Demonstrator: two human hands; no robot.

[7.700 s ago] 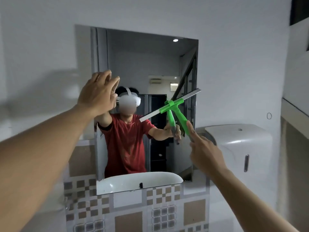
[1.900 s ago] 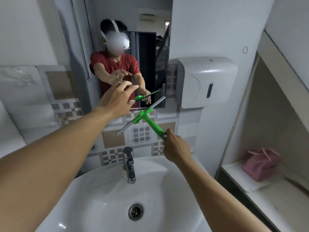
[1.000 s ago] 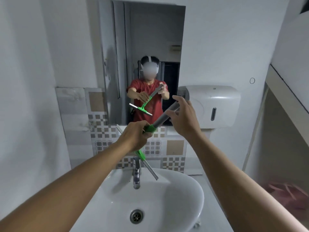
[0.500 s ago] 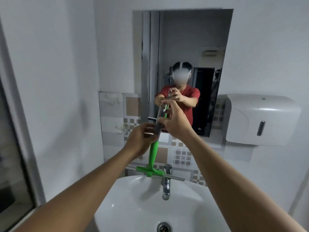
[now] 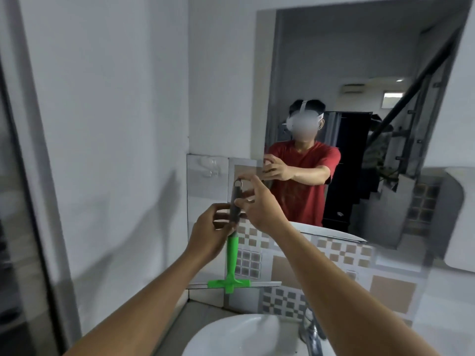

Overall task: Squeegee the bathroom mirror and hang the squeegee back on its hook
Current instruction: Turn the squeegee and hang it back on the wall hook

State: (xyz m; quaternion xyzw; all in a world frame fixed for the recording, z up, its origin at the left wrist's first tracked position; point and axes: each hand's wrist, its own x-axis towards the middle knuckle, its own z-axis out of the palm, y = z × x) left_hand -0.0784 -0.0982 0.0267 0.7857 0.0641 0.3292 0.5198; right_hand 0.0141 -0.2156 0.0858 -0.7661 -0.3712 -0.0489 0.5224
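Observation:
The green squeegee (image 5: pixel 232 255) hangs upright, blade at the bottom, grey grip at the top, in front of the tiled wall left of the mirror (image 5: pixel 359 111). My left hand (image 5: pixel 210 232) grips the handle where grey meets green. My right hand (image 5: pixel 257 201) pinches the grey grip near its top loop. A clear hook (image 5: pixel 209 165) sticks to the tile just up and left of the loop, apart from it. The mirror shows a person in a red shirt with both hands raised.
A white basin (image 5: pixel 244 335) with a chrome tap (image 5: pixel 312 330) sits below. A white dispenser (image 5: pixel 462 214) hangs at the right edge. A white side wall and a dark door frame (image 5: pixel 30 201) close in on the left.
The view has swung left and moved closer to the wall. Both hands have carried the upright squeegee left and up, so its top loop is now near the clear hook.

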